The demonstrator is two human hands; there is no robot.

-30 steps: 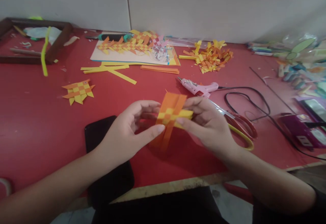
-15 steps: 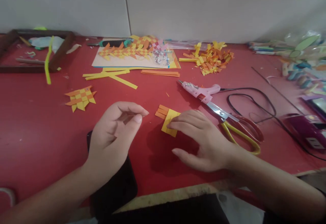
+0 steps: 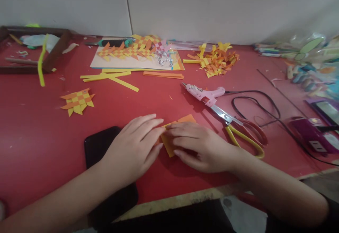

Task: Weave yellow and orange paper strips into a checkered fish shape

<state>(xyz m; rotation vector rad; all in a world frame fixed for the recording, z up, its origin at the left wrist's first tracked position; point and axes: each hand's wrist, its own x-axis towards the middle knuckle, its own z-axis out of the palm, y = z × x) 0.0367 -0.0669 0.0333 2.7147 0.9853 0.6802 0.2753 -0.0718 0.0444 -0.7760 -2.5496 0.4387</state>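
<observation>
A small piece of woven yellow and orange paper strips (image 3: 167,145) is held between both hands above the red table. My left hand (image 3: 137,143) grips its left end, fingers closed over the orange strips. My right hand (image 3: 197,144) is closed on the yellow part, its fingertips and thumb pressed on the paper; much of the piece is hidden under the fingers. To the left lies a finished woven paper fish (image 3: 77,102). A black phone (image 3: 97,143) is partly beneath my left forearm.
A pink glue gun (image 3: 205,92) rests by scissors (image 3: 242,134), its cord trailing right. Behind are yellow strips (image 3: 106,76), orange strips (image 3: 163,75), a scrap pile (image 3: 219,60) and woven fish on a pad (image 3: 111,63). A wooden frame (image 3: 57,51) stands at left.
My left hand has moved right and down onto the woven paper piece. My right hand has closed on the piece, which is now turned and tilted. The view has shifted slightly.
</observation>
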